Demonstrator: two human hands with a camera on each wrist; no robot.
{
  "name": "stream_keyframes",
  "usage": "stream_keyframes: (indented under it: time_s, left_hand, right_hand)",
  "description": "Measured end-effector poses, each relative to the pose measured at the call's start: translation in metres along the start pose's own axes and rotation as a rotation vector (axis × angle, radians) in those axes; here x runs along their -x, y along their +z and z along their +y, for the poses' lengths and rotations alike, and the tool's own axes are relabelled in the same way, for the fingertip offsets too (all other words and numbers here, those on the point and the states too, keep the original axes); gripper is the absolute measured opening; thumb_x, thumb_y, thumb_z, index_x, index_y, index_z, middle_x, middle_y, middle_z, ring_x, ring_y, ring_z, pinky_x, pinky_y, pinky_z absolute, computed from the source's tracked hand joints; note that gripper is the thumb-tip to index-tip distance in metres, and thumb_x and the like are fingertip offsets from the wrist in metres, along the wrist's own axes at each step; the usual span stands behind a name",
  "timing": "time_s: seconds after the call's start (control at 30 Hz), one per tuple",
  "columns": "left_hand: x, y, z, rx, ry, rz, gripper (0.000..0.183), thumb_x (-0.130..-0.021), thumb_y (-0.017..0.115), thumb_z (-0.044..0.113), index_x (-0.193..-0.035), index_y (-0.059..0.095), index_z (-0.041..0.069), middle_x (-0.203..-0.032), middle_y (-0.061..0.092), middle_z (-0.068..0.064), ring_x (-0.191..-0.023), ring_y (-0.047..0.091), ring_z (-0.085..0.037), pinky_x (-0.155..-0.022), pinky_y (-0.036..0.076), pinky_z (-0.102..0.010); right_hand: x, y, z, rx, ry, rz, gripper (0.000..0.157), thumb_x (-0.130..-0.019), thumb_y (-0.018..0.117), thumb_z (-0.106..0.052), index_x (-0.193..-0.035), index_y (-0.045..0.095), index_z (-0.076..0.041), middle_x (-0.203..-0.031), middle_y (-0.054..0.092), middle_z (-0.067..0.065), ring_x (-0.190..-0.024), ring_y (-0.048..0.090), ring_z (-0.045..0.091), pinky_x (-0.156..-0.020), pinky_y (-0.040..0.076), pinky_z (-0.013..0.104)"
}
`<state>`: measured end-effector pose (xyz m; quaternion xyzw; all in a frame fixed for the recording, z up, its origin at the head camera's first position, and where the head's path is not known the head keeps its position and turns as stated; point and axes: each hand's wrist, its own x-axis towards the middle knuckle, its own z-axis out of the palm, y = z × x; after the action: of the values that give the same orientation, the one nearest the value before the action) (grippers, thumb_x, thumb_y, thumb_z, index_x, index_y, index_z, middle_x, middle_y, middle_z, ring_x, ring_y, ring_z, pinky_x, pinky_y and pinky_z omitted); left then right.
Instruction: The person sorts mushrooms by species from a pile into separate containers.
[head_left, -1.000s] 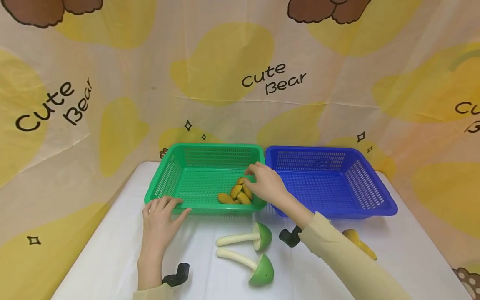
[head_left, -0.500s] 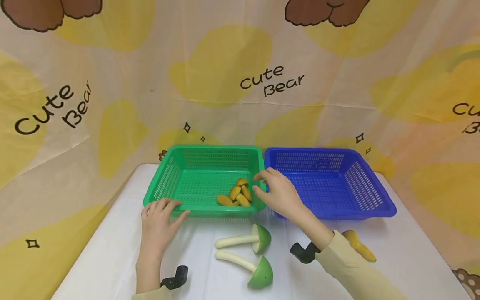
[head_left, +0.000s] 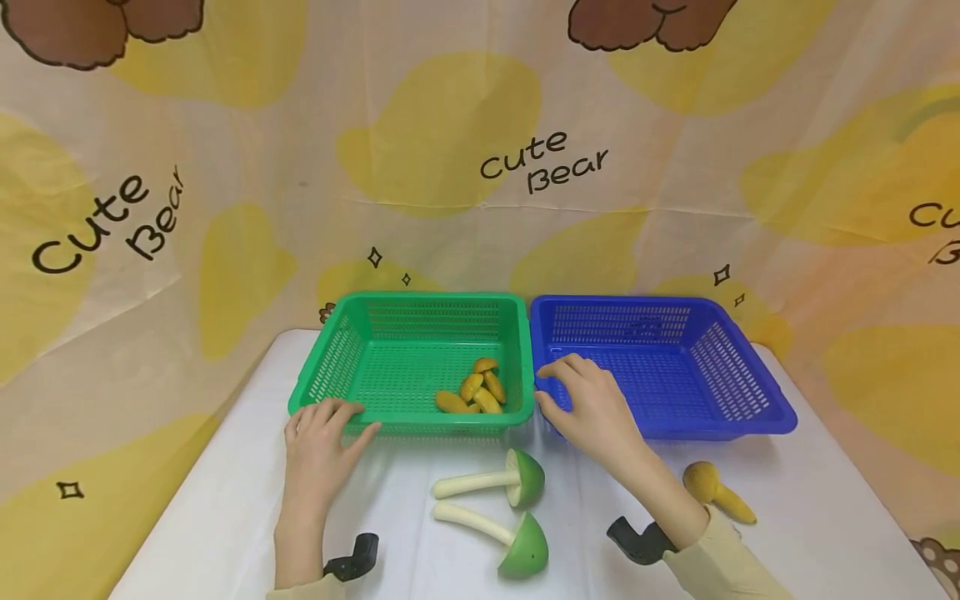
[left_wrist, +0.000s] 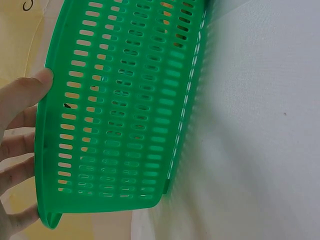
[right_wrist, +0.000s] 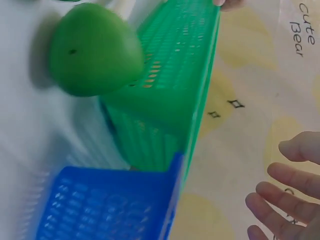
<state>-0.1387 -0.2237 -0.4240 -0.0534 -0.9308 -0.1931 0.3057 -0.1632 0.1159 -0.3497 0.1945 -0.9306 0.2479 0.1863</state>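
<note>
My left hand (head_left: 318, 446) holds the near rim of a green basket (head_left: 442, 419) at its left corner. In the left wrist view, the thumb (left_wrist: 45, 77) touches the rim and the fingers pass behind it. Inside the basket's right front corner lie several small yellow-brown mushrooms (head_left: 472, 387). My right hand (head_left: 592, 408) hovers above the near left corner of a blue basket (head_left: 720, 433), fingers loosely bent and holding nothing. Two green-capped mushrooms with pale stems, one upper (head_left: 525, 479) and one lower (head_left: 525, 546), lie on the table before the green basket.
Another yellow-brown mushroom (head_left: 716, 492) lies on the white table (head_left: 405, 558) in front of the blue basket, near my right forearm. The two baskets stand side by side. A printed cloth (head_left: 450, 125) hangs behind them. Each wrist wears a black camera mount.
My right hand has moved right and toward me, from over the mushrooms in the green basket to the blue basket's near corner. The left hand stays on the rim.
</note>
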Motion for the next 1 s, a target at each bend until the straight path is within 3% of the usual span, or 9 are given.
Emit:
stream_keyframes:
  time_s: [0.27,0.53,1.0]
  left_hand:
    - [0.0,0.0,0.0,-0.004,-0.001,-0.002,0.033,-0.075,0.081,0.026,-0.1,0.069,0.008,-0.1,0.065,-0.009,-0.102,0.052,-0.033,-0.102,0.03,-0.055]
    - [-0.001,0.001,0.0,-0.01,-0.005,-0.005,0.033,-0.075,0.081,0.026,-0.099,0.069,0.008,-0.1,0.065,-0.01,-0.101,0.052,-0.033,-0.101,0.03,-0.055]
    - [-0.001,0.0,0.001,-0.001,-0.001,-0.005,0.033,-0.075,0.081,0.025,-0.1,0.069,0.007,-0.1,0.064,-0.011,-0.101,0.052,-0.034,-0.1,0.03,-0.056]
  right_hand:
    - [0.027,0.001,0.02,0.019,-0.007,0.087,0.022,-0.082,0.074,-0.018,-0.103,0.069,-0.013,-0.098,0.067,0.0,-0.094,0.06,0.022,-0.08,0.045,0.041]
    - [0.048,-0.005,0.035,-0.028,0.036,0.129,0.023,-0.082,0.073,-0.017,-0.105,0.068,-0.014,-0.103,0.067,0.0,-0.1,0.06,0.023,-0.085,0.043,0.043]
    - [0.078,-0.01,0.061,-0.028,0.105,0.222,0.024,-0.078,0.075,-0.008,-0.1,0.068,-0.009,-0.101,0.067,0.005,-0.095,0.061,0.025,-0.083,0.039,0.04]
